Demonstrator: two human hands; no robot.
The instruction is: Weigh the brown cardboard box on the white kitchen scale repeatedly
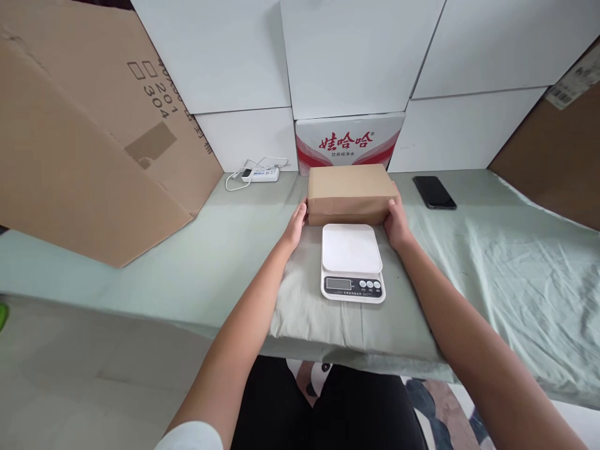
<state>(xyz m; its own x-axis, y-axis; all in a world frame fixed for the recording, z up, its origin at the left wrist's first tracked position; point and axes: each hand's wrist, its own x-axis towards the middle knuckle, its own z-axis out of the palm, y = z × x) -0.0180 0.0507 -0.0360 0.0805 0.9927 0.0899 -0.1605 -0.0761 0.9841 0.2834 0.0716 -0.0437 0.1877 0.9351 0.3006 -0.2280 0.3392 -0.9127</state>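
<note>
A closed brown cardboard box point(351, 184) sits just behind a white kitchen scale point(351, 250) on the cloth-covered table. My left hand point(296, 225) is pressed against the box's left end, most of its fingers hidden behind the edge. At the opposite end my right hand point(397, 220) grips the box, thumb on the front face. Between my forearms the scale lies flat with nothing on its platform. Its dark display shows no digits I can read, and several round buttons line its front panel.
A white power strip point(260, 175) with a cable lies at the back left, a black phone point(434, 192) at the right. Large cartons point(94, 137) flank both sides. White panels and a red-and-white carton point(349, 140) form the back. A pale green cloth point(225, 262) covers the table.
</note>
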